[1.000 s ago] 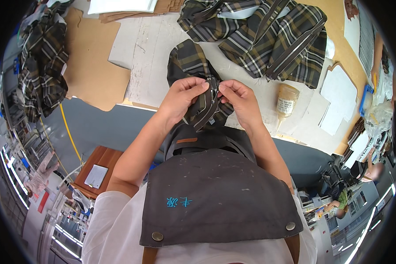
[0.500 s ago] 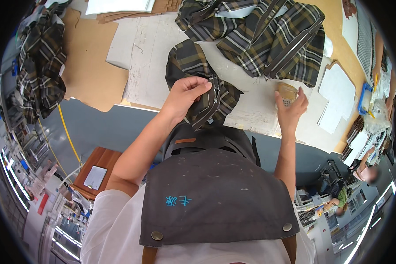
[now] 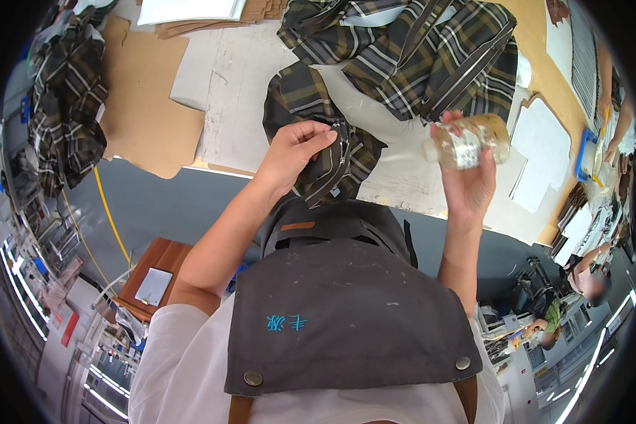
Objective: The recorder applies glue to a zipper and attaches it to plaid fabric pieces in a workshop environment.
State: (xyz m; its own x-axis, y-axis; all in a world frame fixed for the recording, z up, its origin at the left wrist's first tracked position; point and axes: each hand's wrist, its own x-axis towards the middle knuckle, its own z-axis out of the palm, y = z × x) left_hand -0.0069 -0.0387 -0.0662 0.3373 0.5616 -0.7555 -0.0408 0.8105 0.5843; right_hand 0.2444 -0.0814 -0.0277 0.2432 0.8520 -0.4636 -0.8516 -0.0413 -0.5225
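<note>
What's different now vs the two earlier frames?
Right hand let go of the zip, moved right to the bottle and now holds it. The bottle, its narrow end toward the person a second ago, is now turned with that end to the left, apparently lifted. Unchanged: left hand pinching at the zip; plaid pieces beyond.

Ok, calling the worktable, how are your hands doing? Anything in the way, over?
Left hand pinching small plaid piece beside its zipper. Right hand gripping bottle sideways, narrow end leftward. Other plaid fabric farther back, not between them.
</note>
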